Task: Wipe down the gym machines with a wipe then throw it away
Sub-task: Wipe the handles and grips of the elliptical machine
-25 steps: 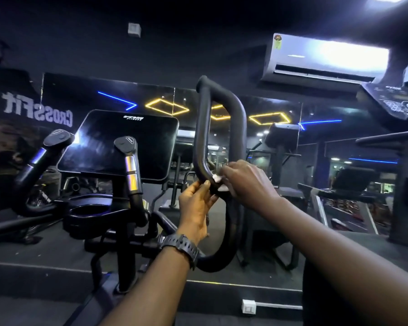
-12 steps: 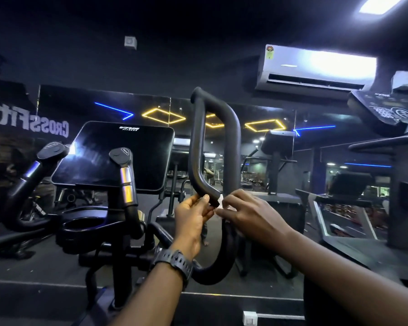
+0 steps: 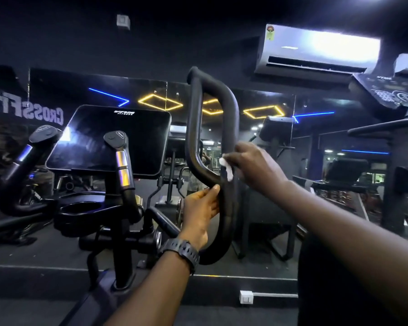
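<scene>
A black looped handlebar (image 3: 231,118) of a gym machine rises in the middle of the view. My right hand (image 3: 254,164) holds a small white wipe (image 3: 226,168) against the loop's right bar, fingers curled over it. Below it, my left hand (image 3: 201,211), with a dark watch on the wrist, grips the bar just under the loop's lower bend. Part of the wipe is hidden under my right fingers.
The machine's dark console screen (image 3: 111,140) and two short grips (image 3: 119,156) stand to the left, with a cup holder ring (image 3: 85,208) below. Another machine (image 3: 396,175) stands at the right. A mirror wall lies ahead, an air conditioner (image 3: 316,52) above.
My right hand has slid the wipe up from the loop's lower bend onto the right bar. My left hand has kept its hold below the bend.
</scene>
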Motion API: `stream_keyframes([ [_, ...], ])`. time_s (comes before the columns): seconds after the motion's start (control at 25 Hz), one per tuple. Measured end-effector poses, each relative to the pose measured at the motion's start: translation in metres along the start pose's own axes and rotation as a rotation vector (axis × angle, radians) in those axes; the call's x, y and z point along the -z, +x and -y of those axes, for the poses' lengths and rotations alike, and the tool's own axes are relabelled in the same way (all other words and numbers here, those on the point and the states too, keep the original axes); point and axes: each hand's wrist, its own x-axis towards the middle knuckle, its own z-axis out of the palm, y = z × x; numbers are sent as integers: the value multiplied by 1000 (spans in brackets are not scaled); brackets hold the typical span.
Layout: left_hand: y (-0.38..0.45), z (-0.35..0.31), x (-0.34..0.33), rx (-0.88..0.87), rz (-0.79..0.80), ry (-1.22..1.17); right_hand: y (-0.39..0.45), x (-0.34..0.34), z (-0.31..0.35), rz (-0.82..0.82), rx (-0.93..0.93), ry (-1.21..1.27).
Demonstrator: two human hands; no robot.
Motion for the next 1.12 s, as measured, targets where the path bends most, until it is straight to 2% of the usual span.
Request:
stream_keyframes([
  [0.08, 2, 4, 4, -122, -62, 241, -35, -4, 18, 70, 84, 29],
  [0.16, 9, 2, 7, -457, -215, 697, -40, 4, 18, 131, 113, 66],
  [0.24, 11, -7, 5, -863, -185, 998, -18, 16, 8, 196, 181, 41],
  [0.28, 12, -12, 3, -974, -138, 1074, -5, 21, 5, 230, 225, 2],
  [0.36, 13, -22, -1, -1000, -107, 1138, 28, 21, -6, 185, 199, -79],
  [0.44, 16, -31, 0, -958, -76, 1234, 65, 20, -21, 65, 52, -118],
  [0.56, 18, -43, 6, -969, 83, 1426, 94, 17, -32, -32, -118, -133],
  [0.68, 20, -51, 11, -1021, 151, 1528, 68, 16, -22, -36, -3, -187],
  [0.8, 25, -51, 11, -1029, 140, 1516, 56, 21, -16, -6, 26, -171],
  [0.96, 26, -40, 16, -1016, 157, 1479, 88, 19, -20, 6, -83, -146],
  [1.12, 19, -24, 23, -1112, 84, 1376, 35, 5, -9, -81, -133, 27],
])
